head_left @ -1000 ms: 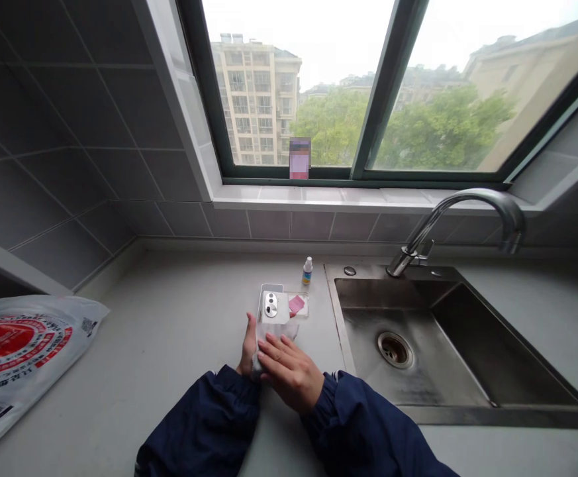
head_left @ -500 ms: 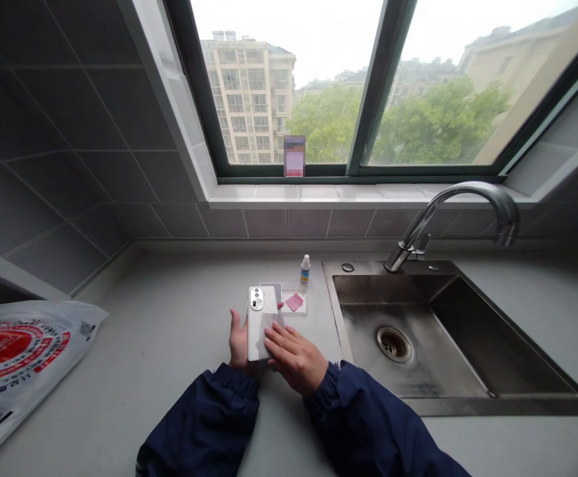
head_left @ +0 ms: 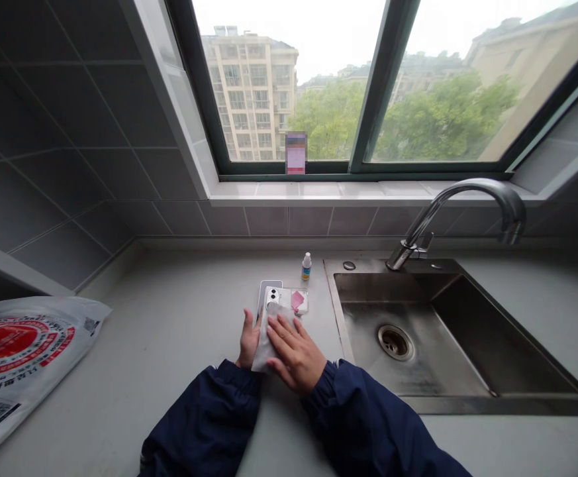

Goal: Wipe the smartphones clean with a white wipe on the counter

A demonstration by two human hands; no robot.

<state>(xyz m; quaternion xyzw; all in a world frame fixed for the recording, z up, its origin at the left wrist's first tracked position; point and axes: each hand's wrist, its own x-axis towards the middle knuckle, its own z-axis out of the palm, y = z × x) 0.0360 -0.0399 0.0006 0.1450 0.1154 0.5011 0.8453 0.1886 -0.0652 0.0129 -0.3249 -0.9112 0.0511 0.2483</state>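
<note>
Over the table (head_left: 184, 351), the left hand (head_left: 249, 343), fingers mostly hidden, seems to steady the smartphone (head_left: 273, 296). The right hand's (head_left: 296, 354) slightly spread fingers keep the cloth (head_left: 267, 351) flat.

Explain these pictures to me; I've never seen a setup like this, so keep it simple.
There is no robot here: a person works with two bare hands, in dark blue sleeves. Every picture comes from one camera worn on the person's head, looking forward and down, so you see roughly what they see.

The left hand holds a pale phone, its camera lenses facing up. The right hand lies flat on a thin whitish cloth covering much of the phone's back.

Just beyond, on the counter, are a flat, pale-rimmed object, a clear case with a pink piece, and a small white-capped bottle. A printed plastic bag lies far left; a sink is on the right.
</note>
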